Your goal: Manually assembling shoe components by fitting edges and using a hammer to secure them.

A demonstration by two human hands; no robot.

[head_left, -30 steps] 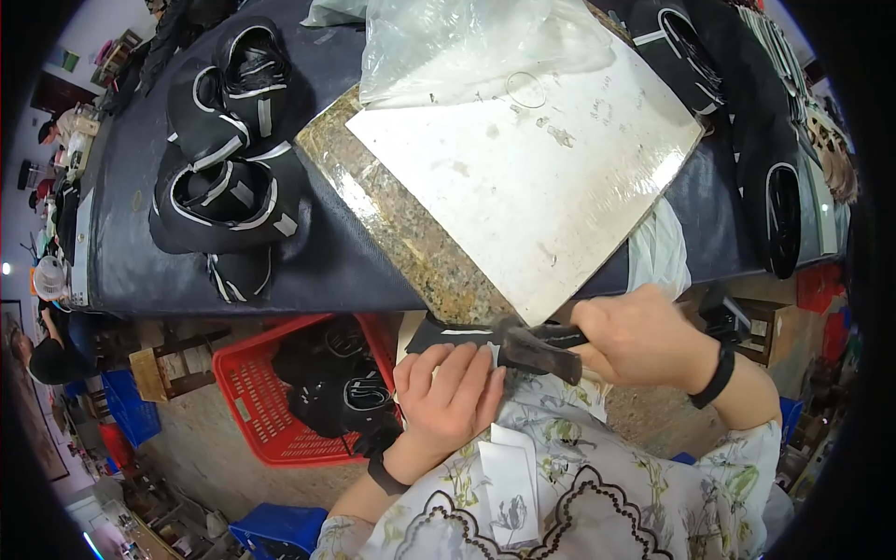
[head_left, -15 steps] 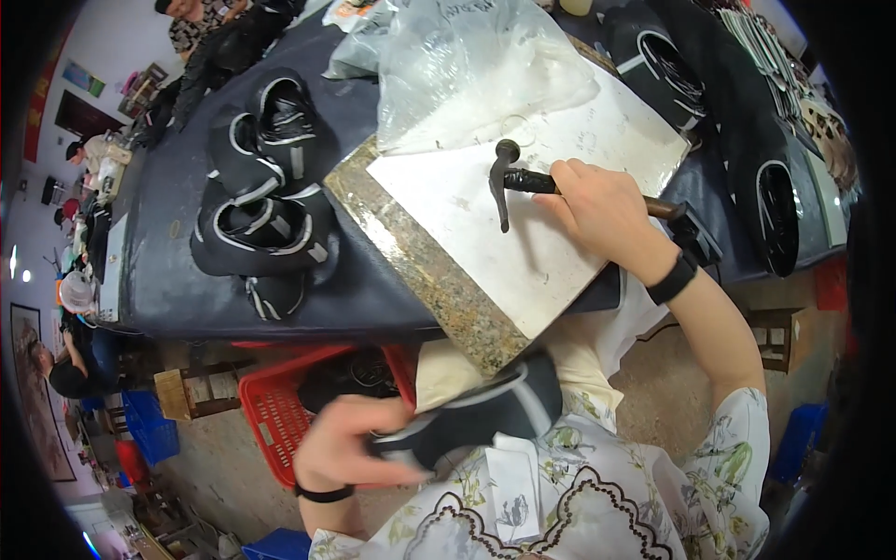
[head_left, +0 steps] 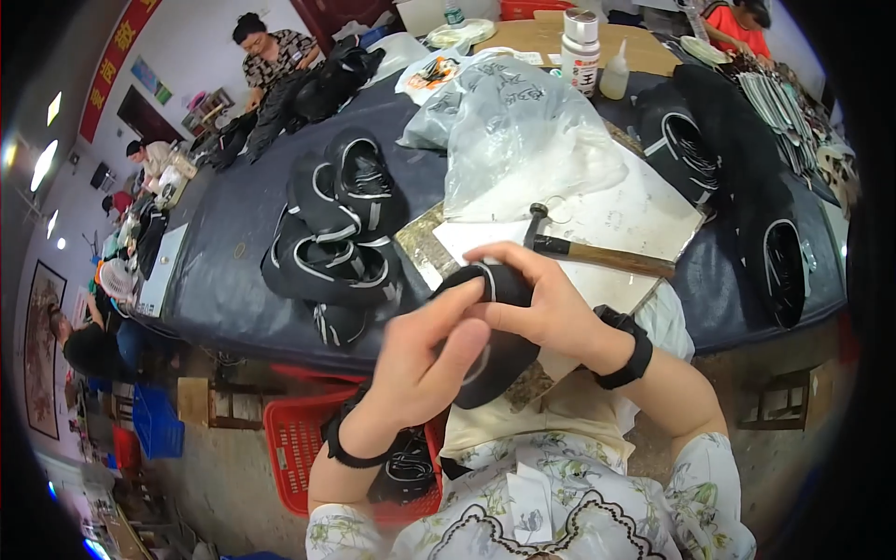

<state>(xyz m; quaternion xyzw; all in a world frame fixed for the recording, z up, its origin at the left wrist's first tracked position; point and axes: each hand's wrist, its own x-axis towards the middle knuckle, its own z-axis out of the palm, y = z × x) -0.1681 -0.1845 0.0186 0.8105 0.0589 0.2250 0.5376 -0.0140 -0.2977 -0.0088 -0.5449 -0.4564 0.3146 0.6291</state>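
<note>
I hold a black shoe upper (head_left: 509, 369) with pale trim in front of me, at the near corner of the stone slab (head_left: 427, 245). My left hand (head_left: 420, 350), slightly blurred, is closed on its left side. From the right, my right hand (head_left: 555, 303) grips its upper edge, thumb and fingers near the left fingertips. The hands hide much of the upper. Just beyond my right hand, a hammer (head_left: 611, 259) with a wooden handle lies on the white sheet (head_left: 644, 219) covering the slab.
More black shoe uppers (head_left: 341, 266) are piled on the dark table (head_left: 219, 280) at left; others (head_left: 784, 271) lie at right. Clear plastic bags (head_left: 523, 131), a white can (head_left: 581, 56) and a squeeze bottle (head_left: 615, 75) stand beyond. A red basket (head_left: 289, 457) sits below. Other people work farther off.
My right hand has let go of the hammer, now lying on the sheet, and has come to the shoe upper. My left hand has raised the upper toward the slab. The view has tilted up.
</note>
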